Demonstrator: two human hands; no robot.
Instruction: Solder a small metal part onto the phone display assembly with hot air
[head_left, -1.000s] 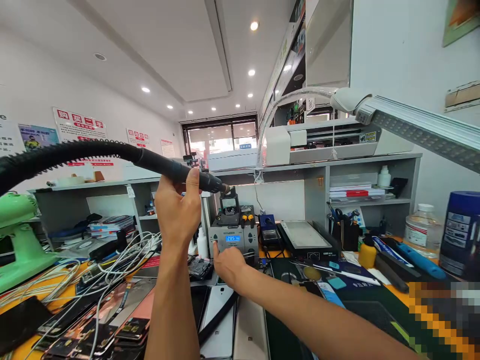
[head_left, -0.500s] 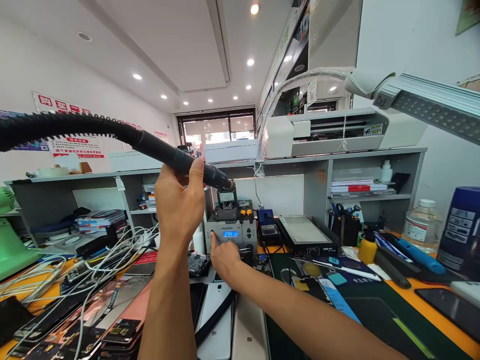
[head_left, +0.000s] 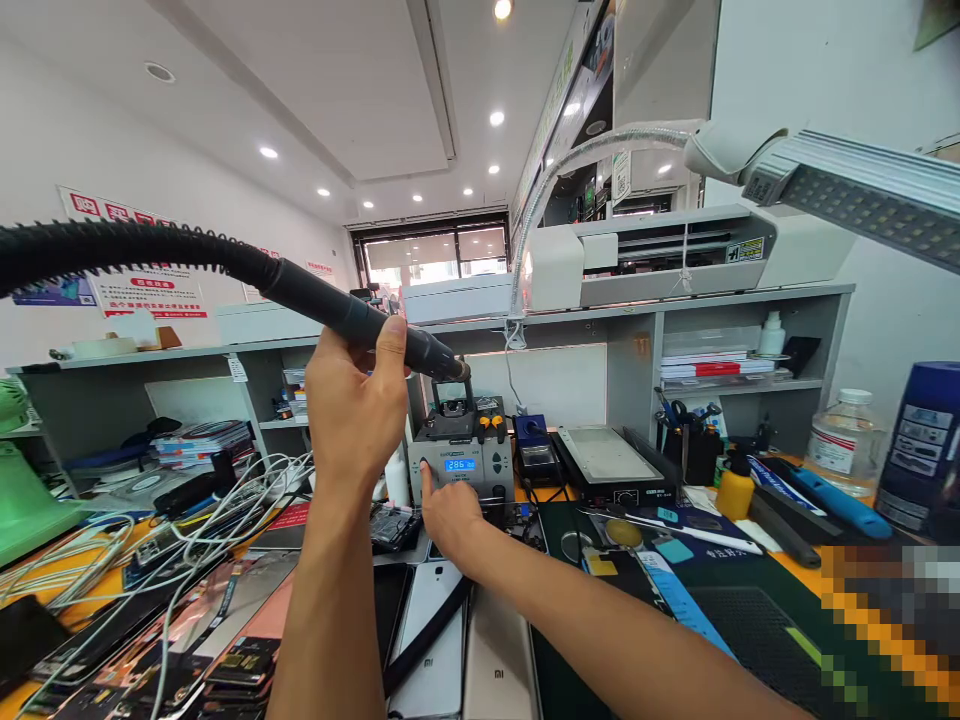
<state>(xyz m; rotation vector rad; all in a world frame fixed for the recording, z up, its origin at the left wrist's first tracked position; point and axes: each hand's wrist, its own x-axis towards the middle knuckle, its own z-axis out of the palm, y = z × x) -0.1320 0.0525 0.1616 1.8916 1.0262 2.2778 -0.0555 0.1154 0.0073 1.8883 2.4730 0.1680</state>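
My left hand [head_left: 354, 405] is wrapped round the black handle of a hot air gun [head_left: 356, 315], held up with its metal nozzle pointing right. A ribbed black hose [head_left: 142, 250] runs from the handle to the left edge. My right hand [head_left: 452, 515] reaches to the grey hot air station [head_left: 480, 480], its index finger stretched onto a button left of the blue display [head_left: 460, 465], which reads 286. The other fingers are curled, holding nothing that I can see. Below the hand lie a white phone back [head_left: 431, 640] and a gold one [head_left: 501, 670].
Phone parts [head_left: 240, 670] and tangled white cables [head_left: 180, 560] cover the left side. Right of the station stand a flat heating plate [head_left: 611, 460] and a tool holder [head_left: 690, 450]. A lamp [head_left: 862, 190] hangs overhead at right. A green mat [head_left: 795, 585] lies at front right.
The camera view has shifted slightly. Both hands keep their places, the left on the hot air gun and the right finger on the station's button; the display still shows 286.
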